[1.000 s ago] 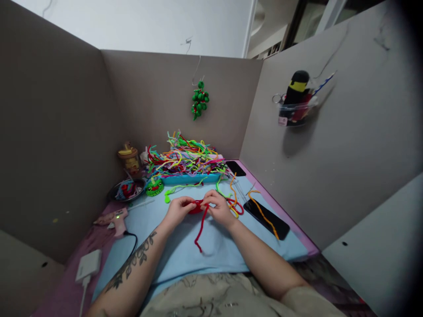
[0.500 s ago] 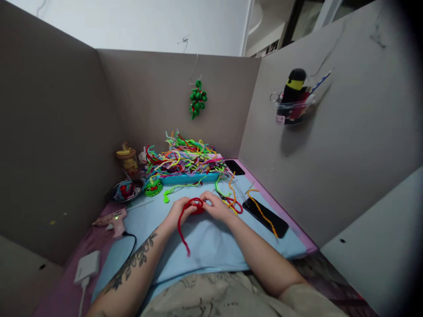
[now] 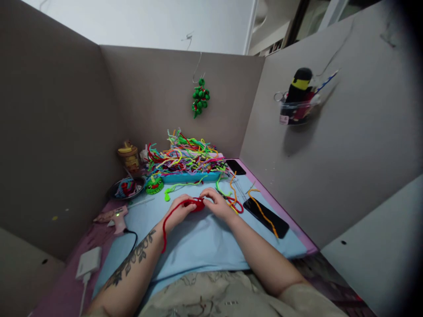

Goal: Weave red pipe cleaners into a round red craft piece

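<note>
My left hand and my right hand meet over a light blue mat, both pinched on a small red coil of pipe cleaner. Its loose red tail arcs over my left wrist and hangs down toward my forearm. A heap of coloured pipe cleaners fills a turquoise tray just behind my hands. A few loose green, orange and red pieces lie by my right hand.
A pink glue gun with its black cord lies left, a white charger nearer. A dark bowl, a small green figure and a jar stand back left. Two black phones lie right. Grey partitions enclose the desk.
The red tail has swung from hanging between my hands to the left, over my left wrist. Both hands stayed at the coil.
</note>
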`<act>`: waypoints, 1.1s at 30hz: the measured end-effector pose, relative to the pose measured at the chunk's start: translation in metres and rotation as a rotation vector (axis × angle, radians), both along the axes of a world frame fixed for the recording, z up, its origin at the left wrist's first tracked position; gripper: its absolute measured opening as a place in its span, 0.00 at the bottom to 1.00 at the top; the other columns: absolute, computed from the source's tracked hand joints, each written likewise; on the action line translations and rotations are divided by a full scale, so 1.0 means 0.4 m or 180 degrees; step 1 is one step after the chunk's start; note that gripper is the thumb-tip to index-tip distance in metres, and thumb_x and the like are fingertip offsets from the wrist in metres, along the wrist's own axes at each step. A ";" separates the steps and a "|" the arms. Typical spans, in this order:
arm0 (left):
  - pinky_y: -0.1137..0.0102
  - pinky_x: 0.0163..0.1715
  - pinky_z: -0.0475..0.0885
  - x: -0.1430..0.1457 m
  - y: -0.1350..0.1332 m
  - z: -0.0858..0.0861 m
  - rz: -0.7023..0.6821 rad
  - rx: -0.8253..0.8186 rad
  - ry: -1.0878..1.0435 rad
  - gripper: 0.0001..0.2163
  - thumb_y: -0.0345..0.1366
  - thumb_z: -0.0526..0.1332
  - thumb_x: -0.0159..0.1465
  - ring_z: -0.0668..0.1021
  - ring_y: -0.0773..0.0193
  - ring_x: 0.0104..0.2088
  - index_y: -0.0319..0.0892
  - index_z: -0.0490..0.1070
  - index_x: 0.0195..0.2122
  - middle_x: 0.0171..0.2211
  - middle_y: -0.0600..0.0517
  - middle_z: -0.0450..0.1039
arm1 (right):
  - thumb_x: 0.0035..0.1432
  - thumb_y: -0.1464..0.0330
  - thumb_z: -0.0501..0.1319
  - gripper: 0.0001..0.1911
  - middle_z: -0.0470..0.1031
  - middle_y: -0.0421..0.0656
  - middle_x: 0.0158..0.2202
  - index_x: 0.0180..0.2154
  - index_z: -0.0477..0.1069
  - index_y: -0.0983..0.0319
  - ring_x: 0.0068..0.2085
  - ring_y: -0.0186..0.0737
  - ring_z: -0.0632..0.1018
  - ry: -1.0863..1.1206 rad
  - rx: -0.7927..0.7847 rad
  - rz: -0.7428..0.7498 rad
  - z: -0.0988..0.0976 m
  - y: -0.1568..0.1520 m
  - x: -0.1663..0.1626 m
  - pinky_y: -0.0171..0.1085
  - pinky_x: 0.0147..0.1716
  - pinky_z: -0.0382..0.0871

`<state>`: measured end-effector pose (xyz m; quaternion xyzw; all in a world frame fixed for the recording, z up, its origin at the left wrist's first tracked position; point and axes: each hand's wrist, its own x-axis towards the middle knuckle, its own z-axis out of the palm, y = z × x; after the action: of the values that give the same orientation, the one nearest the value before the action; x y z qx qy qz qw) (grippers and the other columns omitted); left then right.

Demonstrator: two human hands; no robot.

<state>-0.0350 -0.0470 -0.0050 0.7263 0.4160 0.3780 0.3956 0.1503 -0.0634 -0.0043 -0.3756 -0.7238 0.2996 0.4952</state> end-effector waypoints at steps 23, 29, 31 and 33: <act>0.71 0.31 0.64 -0.013 0.006 0.012 -0.0430 -0.0902 -0.1116 0.12 0.42 0.64 0.52 0.69 0.68 0.26 0.39 0.65 0.26 0.24 0.55 0.67 | 0.58 0.59 0.58 0.19 0.74 0.46 0.45 0.49 0.70 0.60 0.47 0.42 0.73 0.0480 -0.0339 0.0158 -0.020 0.023 0.022 0.42 0.47 0.65; 0.71 0.32 0.65 -0.020 0.009 0.013 -0.0310 -0.0684 -0.0656 0.10 0.41 0.63 0.53 0.70 0.66 0.29 0.39 0.69 0.28 0.27 0.53 0.69 | 0.51 0.61 0.63 0.11 0.71 0.38 0.25 0.29 0.72 0.63 0.27 0.33 0.69 0.0332 -0.0853 0.0239 -0.021 0.006 -0.010 0.34 0.30 0.62; 0.71 0.36 0.66 -0.026 0.012 0.016 -0.0299 -0.0405 -0.0542 0.08 0.38 0.63 0.53 0.72 0.64 0.34 0.39 0.71 0.29 0.33 0.51 0.70 | 0.49 0.61 0.65 0.12 0.69 0.36 0.22 0.26 0.70 0.64 0.24 0.31 0.67 0.0523 -0.0991 0.0254 -0.020 0.006 -0.014 0.32 0.27 0.59; 0.70 0.39 0.66 -0.032 0.012 0.021 -0.0365 -0.0307 -0.0613 0.06 0.36 0.63 0.52 0.72 0.62 0.38 0.40 0.72 0.29 0.37 0.50 0.71 | 0.46 0.61 0.66 0.13 0.67 0.35 0.20 0.24 0.69 0.64 0.23 0.30 0.65 0.0822 -0.1139 0.0355 -0.019 0.007 -0.017 0.31 0.25 0.58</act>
<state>-0.0478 -0.0420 0.0034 0.6894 0.3514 0.4023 0.4892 0.1433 -0.0608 -0.0119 -0.3754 -0.6094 0.4958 0.4919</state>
